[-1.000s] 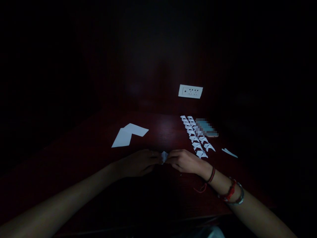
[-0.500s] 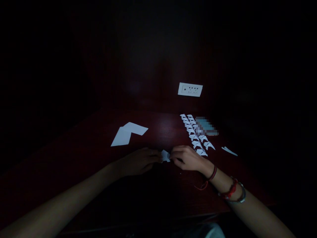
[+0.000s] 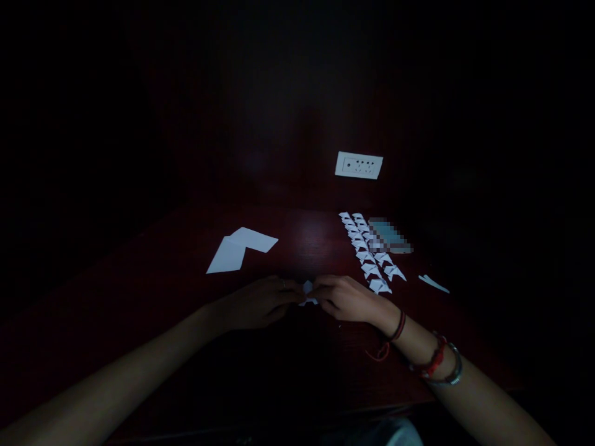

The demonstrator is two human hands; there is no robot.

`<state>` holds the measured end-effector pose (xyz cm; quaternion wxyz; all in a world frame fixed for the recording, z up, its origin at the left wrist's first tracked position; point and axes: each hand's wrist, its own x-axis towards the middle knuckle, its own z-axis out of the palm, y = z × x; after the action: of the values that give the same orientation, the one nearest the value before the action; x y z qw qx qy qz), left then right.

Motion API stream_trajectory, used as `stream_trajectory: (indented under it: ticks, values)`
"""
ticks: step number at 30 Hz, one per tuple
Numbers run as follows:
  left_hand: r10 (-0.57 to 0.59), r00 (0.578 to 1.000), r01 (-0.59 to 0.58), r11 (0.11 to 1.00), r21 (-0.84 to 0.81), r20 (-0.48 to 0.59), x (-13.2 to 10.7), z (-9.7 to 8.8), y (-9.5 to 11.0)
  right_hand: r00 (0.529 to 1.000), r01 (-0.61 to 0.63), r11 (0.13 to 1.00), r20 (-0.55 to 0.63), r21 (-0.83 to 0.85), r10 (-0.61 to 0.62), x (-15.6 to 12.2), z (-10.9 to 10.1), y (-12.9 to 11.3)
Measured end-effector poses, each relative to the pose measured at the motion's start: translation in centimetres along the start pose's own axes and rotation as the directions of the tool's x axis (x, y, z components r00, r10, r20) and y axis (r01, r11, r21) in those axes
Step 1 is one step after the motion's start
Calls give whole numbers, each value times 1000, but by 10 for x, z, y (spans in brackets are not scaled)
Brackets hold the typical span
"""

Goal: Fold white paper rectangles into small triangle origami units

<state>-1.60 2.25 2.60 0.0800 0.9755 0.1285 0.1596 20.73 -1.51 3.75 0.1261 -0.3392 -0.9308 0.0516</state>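
Observation:
Between my hands, on the dark red table [image 3: 260, 384], is a small folded white paper figure [image 3: 308, 288]. My left hand [image 3: 267, 300] has its fingertips closed on the figure's left edge. From the other side, my right hand [image 3: 346, 297] presses its fingertips onto the figure, covering much of its right part. Two rows of folded white paper figures [image 3: 370, 270] of much the same shape lie beyond my right hand. On the left, past my left hand, are flat white paper sheets [image 3: 227, 255], partly overlapping.
A blurred-out bluish flat object [image 3: 393, 236] lies beside the paper rows. Thin white paper strips [image 3: 434, 284] are on the table at the right. A white wall socket [image 3: 359, 165] is above the table's back. The surroundings are very dark.
My right hand has moved slightly left, its fingers now over the small paper figure. My left hand stays in nearly the same place.

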Motion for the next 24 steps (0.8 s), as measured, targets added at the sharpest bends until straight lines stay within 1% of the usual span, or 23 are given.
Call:
stream_trajectory:
  ticks: [4,8,12,15,18,21,24]
  values:
    - [-2,1000,2,1000,5,-10,0,-1,2,999,-23,998,-24,52,25,-1,2,3]
    - [-17,1000,17,1000,3,18,-4,-4,2,997,-46,995,-51,85,50,-3,2,9]
    - [-32,999,33,999,-40,26,-7,-5,2,998,-27,994,-52,106,33,-4,0,13]
    - [-39,999,40,997,-59,13,-7,-4,3,999,-17,995,-46,97,22,-3,0,14]
    - [-8,1000,7,998,-55,-3,-7,-3,3,999,-23,997,-48,72,26,-3,1,15]
    - [13,1000,-12,999,-49,14,-7,-1,1,998,-26,999,-51,43,28,-3,1,16]
    - [12,999,-10,999,-40,41,-8,0,-3,999,-1,1000,-38,18,2,-3,0,16]
